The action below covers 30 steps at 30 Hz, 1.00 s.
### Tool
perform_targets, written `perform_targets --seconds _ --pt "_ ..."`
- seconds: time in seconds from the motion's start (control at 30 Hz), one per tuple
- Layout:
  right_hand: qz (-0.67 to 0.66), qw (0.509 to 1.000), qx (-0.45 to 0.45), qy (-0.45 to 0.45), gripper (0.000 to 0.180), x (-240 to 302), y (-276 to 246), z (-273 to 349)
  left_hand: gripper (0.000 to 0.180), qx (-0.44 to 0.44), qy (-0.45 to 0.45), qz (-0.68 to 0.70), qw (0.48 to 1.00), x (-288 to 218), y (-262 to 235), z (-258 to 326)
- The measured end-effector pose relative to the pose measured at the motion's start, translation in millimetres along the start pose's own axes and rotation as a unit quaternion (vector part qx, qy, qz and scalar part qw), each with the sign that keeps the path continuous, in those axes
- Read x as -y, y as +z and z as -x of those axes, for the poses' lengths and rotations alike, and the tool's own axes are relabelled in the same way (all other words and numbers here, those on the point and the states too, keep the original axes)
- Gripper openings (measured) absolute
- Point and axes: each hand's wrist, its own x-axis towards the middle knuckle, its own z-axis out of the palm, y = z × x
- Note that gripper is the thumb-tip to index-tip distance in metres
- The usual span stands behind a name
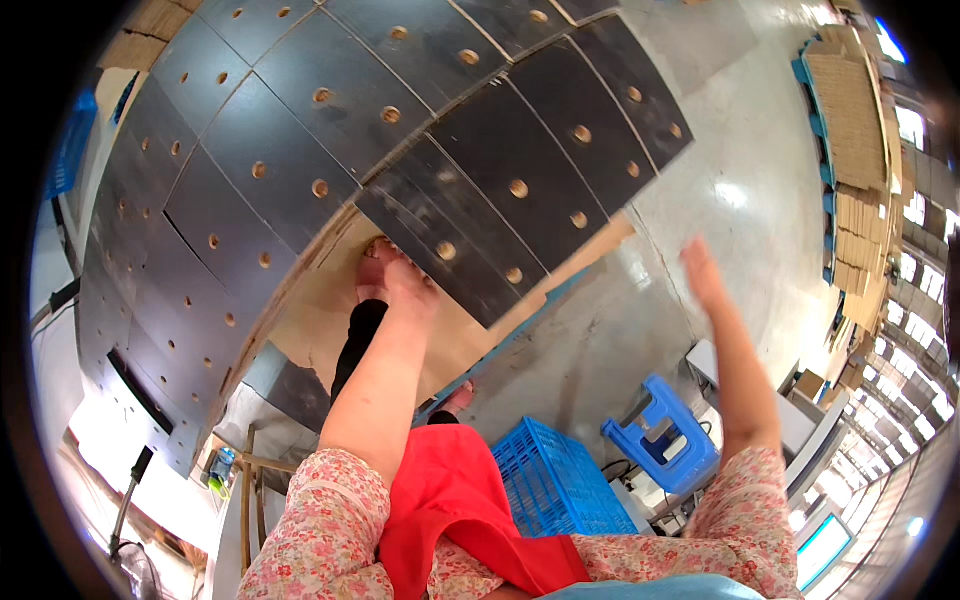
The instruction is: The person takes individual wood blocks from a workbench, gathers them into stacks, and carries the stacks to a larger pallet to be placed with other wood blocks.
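Note:
My left hand (408, 287) is at the near left edge of a black board (440, 212) with round holes. Its fingers are partly hidden there, and whether they grip the board I cannot tell. Several such boards lie side by side in a block over brown cardboard (460, 345). My right hand (703, 272) is raised over the grey floor, right of the boards and apart from them. It is slightly blurred, with the fingers stretched out and nothing in it.
A larger stack of dark holed boards (290, 130) fills the left and back. Near my lap are a blue plastic crate (555, 480) and a blue stool (665, 435). Cardboard stacks (850, 120) stand far right. My feet are beside the cardboard.

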Motion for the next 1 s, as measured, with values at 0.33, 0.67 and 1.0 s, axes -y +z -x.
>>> perform_targets --seconds 0.33,0.67,1.0 --pt "-0.014 0.914 0.401 0.065 0.022 -106.2 141.0 555.8 0.059 -0.058 -0.007 -0.247 0.967 29.5 -103.0 133.6" --pt "0.084 0.893 0.433 0.091 0.027 -158.8 185.6 737.7 0.041 -0.11 0.074 -0.454 0.881 -5.5 -223.0 300.5" --pt "0.111 0.946 0.303 0.026 0.024 -169.9 203.6 771.6 0.032 -0.071 0.0 -0.586 0.807 40.2 -298.6 371.5"
